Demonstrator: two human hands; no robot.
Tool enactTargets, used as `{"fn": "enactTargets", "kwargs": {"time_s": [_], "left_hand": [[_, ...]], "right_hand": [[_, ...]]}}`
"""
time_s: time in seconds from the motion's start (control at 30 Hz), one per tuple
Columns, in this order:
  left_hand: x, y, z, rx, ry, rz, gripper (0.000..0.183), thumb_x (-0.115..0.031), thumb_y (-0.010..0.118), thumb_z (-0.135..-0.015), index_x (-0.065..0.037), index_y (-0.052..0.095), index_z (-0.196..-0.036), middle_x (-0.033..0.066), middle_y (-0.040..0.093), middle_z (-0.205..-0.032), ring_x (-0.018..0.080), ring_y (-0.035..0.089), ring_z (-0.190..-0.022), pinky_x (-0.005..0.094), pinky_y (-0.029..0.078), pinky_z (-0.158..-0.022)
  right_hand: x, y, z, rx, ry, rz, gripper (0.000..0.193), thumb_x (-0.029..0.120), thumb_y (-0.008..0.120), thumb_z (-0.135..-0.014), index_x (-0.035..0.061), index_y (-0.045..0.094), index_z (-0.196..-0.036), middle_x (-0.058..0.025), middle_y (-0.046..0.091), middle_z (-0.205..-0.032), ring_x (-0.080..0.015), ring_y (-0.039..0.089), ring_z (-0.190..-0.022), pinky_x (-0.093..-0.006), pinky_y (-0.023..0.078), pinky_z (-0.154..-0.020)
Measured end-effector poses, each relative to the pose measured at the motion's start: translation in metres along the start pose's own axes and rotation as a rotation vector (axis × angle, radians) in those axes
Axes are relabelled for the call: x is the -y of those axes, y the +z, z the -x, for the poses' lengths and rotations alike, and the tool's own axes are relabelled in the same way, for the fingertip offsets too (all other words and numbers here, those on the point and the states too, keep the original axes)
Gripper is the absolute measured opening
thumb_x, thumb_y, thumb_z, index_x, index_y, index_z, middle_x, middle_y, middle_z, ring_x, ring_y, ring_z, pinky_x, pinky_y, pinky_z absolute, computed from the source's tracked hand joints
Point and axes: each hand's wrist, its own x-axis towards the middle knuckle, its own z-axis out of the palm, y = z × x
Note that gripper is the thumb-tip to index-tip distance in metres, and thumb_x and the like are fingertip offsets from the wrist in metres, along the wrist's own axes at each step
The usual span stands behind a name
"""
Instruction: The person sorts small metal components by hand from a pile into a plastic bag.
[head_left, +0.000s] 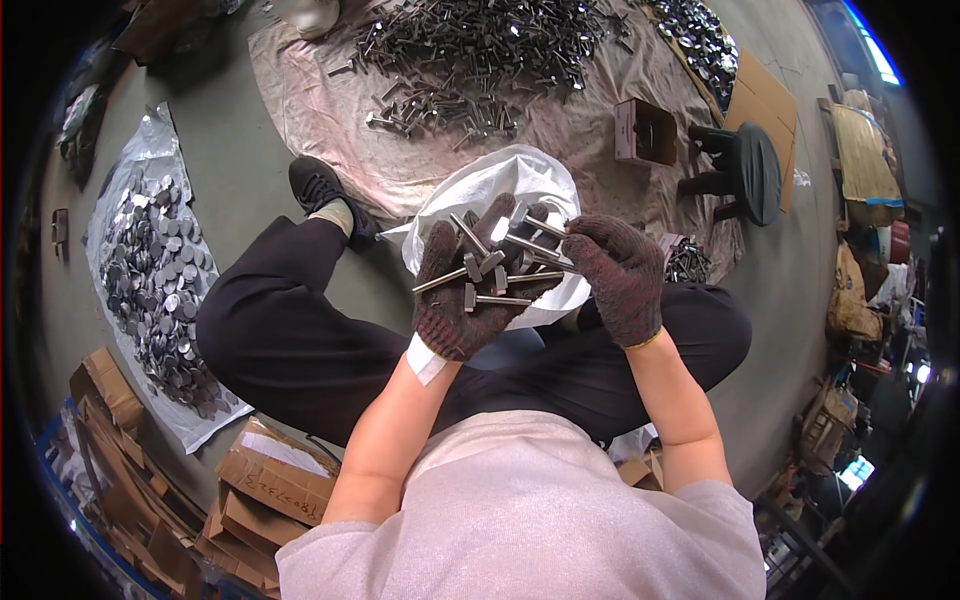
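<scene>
My left hand (pixel 452 328), in a dark brown knitted glove with a white band at the wrist, lies palm up with its fingers partly curled. It carries several shiny T-head bolts (pixel 500 300), which point in different directions across the palm and fingers. My right hand (pixel 622 282), gloved alike, has thumb and fingertips pinched at the right end of one of these bolts; its fingertips partly hide that end. Below both hands a white woven sack (pixel 452 195) stands with its mouth spread between my legs. What is inside the sack is mostly hidden by my hands.
A large heap of similar bolts (pixel 490 50) lies on a stained cloth (pixel 300 90) ahead. To the right stand a small open carton (pixel 638 132) and a dark stool (pixel 757 175). Metal discs (pixel 165 290) cover a plastic sheet at left. Cardboard boxes (pixel 270 475) lie behind left.
</scene>
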Motion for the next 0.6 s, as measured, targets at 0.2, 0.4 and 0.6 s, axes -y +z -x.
{"fn": "enactTargets", "kwargs": {"time_s": [0.2, 0.4, 0.6], "left_hand": [[0.000, -0.013, -0.005, -0.017, 0.041, 0.079, 0.082, -0.061, 0.052, -0.090, -0.014, 0.028, -0.152, 0.0176, 0.031, -0.155, 0.0400, 0.034, -0.139, 0.0632, 0.028, -0.112], [-0.002, -0.018, -0.009, 0.044, 0.008, 0.127, 0.082, -0.062, 0.053, -0.089, -0.014, 0.030, -0.152, 0.0184, 0.031, -0.154, 0.0408, 0.034, -0.139, 0.0638, 0.027, -0.112], [-0.002, -0.018, -0.013, -0.043, 0.019, 0.105, 0.083, -0.062, 0.055, -0.087, -0.015, 0.032, -0.151, 0.0185, 0.034, -0.153, 0.0412, 0.036, -0.138, 0.0636, 0.027, -0.112]], "right_hand": [[-0.010, 0.009, 0.003, -0.002, 0.206, -0.250, 0.017, 0.009, 0.069, -0.083, -0.0031, 0.070, -0.095, -0.0112, 0.070, -0.085, -0.0175, 0.066, -0.076, -0.0296, 0.051, -0.072], [-0.020, 0.011, 0.000, 0.008, 0.064, -0.129, 0.016, 0.007, 0.067, -0.084, -0.0034, 0.070, -0.096, -0.0119, 0.070, -0.091, -0.0177, 0.065, -0.081, -0.0294, 0.051, -0.074], [-0.014, 0.013, -0.011, -0.148, 0.112, -0.034, 0.027, 0.012, 0.067, -0.086, -0.0020, 0.067, -0.109, -0.0159, 0.069, -0.098, -0.0237, 0.066, -0.094, -0.0332, 0.050, -0.086]]}}
